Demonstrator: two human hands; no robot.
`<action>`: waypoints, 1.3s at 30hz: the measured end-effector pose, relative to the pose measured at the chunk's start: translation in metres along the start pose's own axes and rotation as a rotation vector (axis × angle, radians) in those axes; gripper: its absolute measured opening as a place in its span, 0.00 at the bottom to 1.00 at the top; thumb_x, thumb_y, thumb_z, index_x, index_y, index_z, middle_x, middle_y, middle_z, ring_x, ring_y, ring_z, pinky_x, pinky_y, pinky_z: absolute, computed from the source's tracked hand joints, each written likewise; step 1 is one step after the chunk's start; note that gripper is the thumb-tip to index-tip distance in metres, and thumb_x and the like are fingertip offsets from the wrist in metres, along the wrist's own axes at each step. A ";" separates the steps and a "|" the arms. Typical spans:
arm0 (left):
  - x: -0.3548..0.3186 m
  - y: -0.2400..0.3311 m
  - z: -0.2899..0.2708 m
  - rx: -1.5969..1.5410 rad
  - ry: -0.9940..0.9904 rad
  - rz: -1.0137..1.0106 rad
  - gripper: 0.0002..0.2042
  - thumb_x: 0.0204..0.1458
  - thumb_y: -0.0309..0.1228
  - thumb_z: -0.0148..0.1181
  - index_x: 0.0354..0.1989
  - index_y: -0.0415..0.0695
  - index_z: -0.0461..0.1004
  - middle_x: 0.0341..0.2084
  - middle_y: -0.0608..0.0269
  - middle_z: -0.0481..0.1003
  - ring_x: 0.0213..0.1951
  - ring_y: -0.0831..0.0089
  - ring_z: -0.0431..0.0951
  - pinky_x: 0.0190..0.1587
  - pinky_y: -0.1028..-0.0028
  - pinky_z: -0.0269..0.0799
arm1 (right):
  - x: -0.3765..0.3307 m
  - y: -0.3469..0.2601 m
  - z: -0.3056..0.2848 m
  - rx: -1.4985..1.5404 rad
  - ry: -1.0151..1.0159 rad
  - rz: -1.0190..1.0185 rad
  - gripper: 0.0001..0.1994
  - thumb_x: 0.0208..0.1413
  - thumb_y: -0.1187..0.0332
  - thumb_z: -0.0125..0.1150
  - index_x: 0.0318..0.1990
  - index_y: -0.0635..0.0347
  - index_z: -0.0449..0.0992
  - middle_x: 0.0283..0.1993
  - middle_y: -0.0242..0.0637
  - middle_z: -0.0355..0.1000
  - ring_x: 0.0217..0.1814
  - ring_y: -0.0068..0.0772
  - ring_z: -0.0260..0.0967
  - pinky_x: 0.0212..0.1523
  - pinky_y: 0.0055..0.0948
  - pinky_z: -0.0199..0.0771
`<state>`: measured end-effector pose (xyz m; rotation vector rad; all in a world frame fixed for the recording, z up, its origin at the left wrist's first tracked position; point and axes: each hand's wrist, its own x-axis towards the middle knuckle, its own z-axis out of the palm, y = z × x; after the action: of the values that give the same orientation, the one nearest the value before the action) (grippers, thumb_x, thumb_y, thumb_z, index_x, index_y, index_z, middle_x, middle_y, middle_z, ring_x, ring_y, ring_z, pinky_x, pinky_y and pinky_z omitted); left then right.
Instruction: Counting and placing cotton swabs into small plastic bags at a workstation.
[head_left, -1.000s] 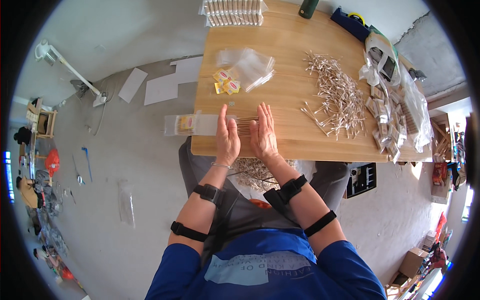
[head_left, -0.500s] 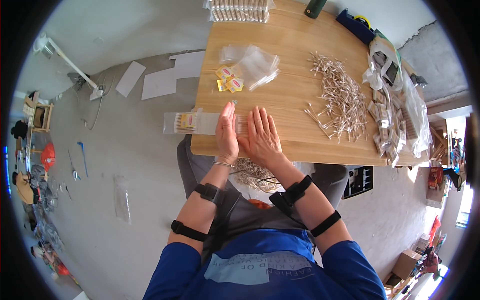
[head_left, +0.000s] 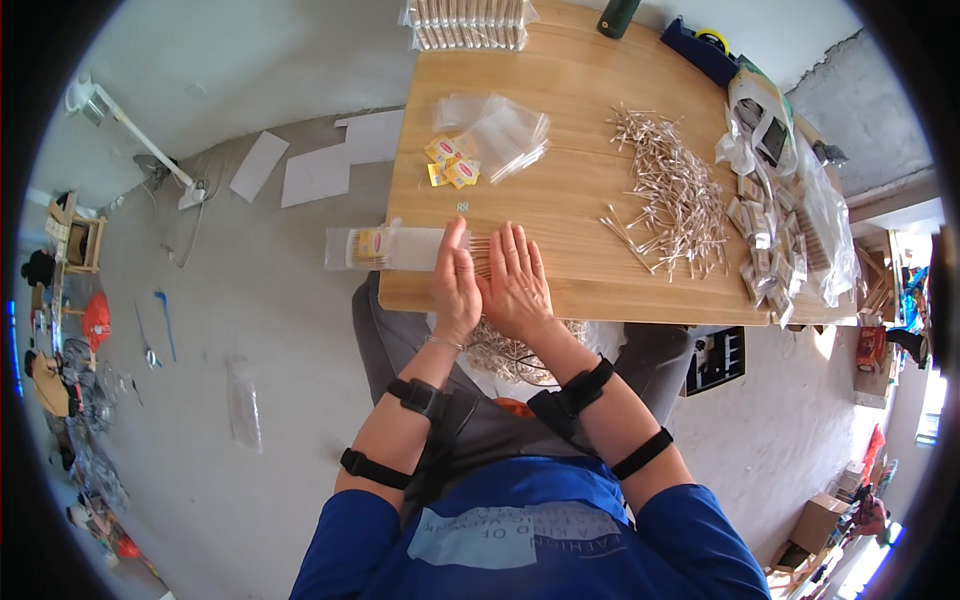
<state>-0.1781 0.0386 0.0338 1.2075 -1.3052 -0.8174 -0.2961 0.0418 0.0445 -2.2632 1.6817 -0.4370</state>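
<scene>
My left hand [head_left: 457,290] stands on its edge at the near side of the table, fingers stretched out. Beside it my right hand [head_left: 517,285] lies palm down with its fingers straight. A small row of cotton swabs [head_left: 481,254] shows in the gap between the two hands; the palms hide part of it. To the left of my left hand lies a clear plastic bag [head_left: 405,246], reaching past the table's left edge. Inside its outer end is a bundle of cotton swabs with a yellow label card [head_left: 370,243].
Yellow cards [head_left: 453,162] and empty clear bags [head_left: 508,135] lie farther back. A loose heap of cotton swabs [head_left: 675,195] spreads to the right, beside packed bundles [head_left: 765,245]. Stacked packs [head_left: 467,25], a green cylinder [head_left: 617,18] and a tape dispenser [head_left: 700,50] stand at the back.
Both hands have drawn slightly toward me, still side by side. More of the swabs between them now shows. The whole view has shifted a little.
</scene>
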 end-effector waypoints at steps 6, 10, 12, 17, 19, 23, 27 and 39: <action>-0.003 0.012 0.003 0.782 -0.376 0.287 0.32 0.58 0.38 0.55 0.69 0.40 0.53 0.67 0.49 0.57 0.70 0.52 0.50 0.71 0.52 0.42 | -0.012 0.049 -0.018 0.424 0.401 0.071 0.27 0.55 0.75 0.53 0.63 0.66 0.60 0.69 0.55 0.55 0.72 0.59 0.50 0.69 0.48 0.53; 0.019 0.007 -0.006 0.854 -0.449 0.249 0.31 0.55 0.36 0.59 0.66 0.40 0.59 0.66 0.52 0.60 0.70 0.55 0.53 0.71 0.54 0.43 | -0.030 0.079 -0.039 0.034 0.492 0.219 0.24 0.52 0.74 0.56 0.59 0.62 0.67 0.60 0.46 0.63 0.58 0.51 0.60 0.58 0.49 0.60; 0.032 0.002 -0.014 0.824 -0.508 0.284 0.30 0.53 0.36 0.61 0.64 0.40 0.61 0.65 0.53 0.61 0.69 0.56 0.54 0.71 0.54 0.45 | -0.037 0.096 -0.050 -0.051 0.504 0.364 0.24 0.52 0.73 0.57 0.59 0.61 0.68 0.58 0.44 0.64 0.58 0.50 0.59 0.59 0.48 0.59; 0.043 0.000 -0.022 0.822 -0.648 0.384 0.32 0.51 0.38 0.64 0.64 0.40 0.61 0.65 0.54 0.61 0.69 0.56 0.54 0.71 0.56 0.48 | -0.047 0.141 -0.055 -0.127 0.482 0.514 0.21 0.54 0.71 0.56 0.57 0.54 0.71 0.54 0.40 0.65 0.58 0.47 0.56 0.60 0.46 0.55; 0.031 0.005 -0.014 0.877 -0.645 0.371 0.34 0.52 0.39 0.62 0.67 0.41 0.57 0.67 0.54 0.58 0.70 0.57 0.52 0.71 0.56 0.47 | -0.046 0.135 -0.052 -0.141 0.483 0.463 0.21 0.53 0.70 0.55 0.57 0.53 0.72 0.54 0.40 0.64 0.58 0.47 0.56 0.59 0.47 0.56; 0.023 0.009 -0.012 1.030 -0.648 0.352 0.38 0.56 0.41 0.58 0.71 0.43 0.47 0.71 0.55 0.51 0.72 0.58 0.48 0.73 0.57 0.43 | -0.042 0.088 -0.044 -0.111 0.344 0.394 0.21 0.51 0.70 0.56 0.55 0.56 0.72 0.57 0.39 0.62 0.59 0.48 0.57 0.60 0.49 0.56; 0.028 0.009 -0.012 1.035 -0.675 0.320 0.36 0.57 0.39 0.56 0.72 0.44 0.48 0.71 0.56 0.51 0.72 0.59 0.49 0.73 0.58 0.42 | -0.049 0.084 -0.033 -0.066 0.423 0.207 0.21 0.51 0.68 0.58 0.55 0.58 0.72 0.59 0.42 0.62 0.63 0.49 0.56 0.61 0.49 0.55; 0.037 0.002 -0.016 0.890 -0.630 0.368 0.25 0.59 0.32 0.53 0.65 0.45 0.60 0.67 0.57 0.58 0.69 0.59 0.54 0.71 0.58 0.48 | -0.053 0.129 -0.064 -0.136 0.540 0.428 0.20 0.51 0.67 0.62 0.54 0.54 0.75 0.59 0.39 0.63 0.62 0.48 0.56 0.60 0.49 0.56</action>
<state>-0.1573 0.0067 0.0473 1.3372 -2.4886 -0.3249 -0.4494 0.0537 0.0476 -1.8834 2.4513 -0.9059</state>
